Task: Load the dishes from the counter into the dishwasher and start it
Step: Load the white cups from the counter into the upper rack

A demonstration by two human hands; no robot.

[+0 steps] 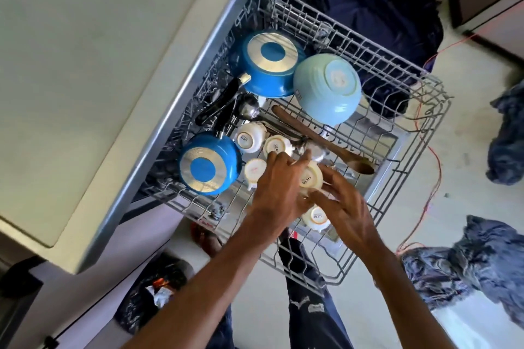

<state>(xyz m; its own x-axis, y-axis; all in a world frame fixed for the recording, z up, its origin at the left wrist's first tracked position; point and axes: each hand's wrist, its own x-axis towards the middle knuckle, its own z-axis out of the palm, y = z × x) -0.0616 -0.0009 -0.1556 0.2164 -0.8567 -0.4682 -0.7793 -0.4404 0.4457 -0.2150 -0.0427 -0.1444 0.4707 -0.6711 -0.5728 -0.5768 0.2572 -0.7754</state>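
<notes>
left hand (279,187) and right hand (344,207) touch an upturned white cup (311,178) in the wire rack (436,99) near a blue pan (209,164).

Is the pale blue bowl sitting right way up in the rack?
No, the pale blue bowl lies upside down, its base ring facing up.

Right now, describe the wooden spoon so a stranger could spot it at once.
Find the pulled-out grey wire dishwasher rack. Just beside the upturned pale blue ceramic bowl, a long dark brown wooden spoon lies diagonally across the wires. It is the only wooden piece among white cups and steel ladles.
</notes>
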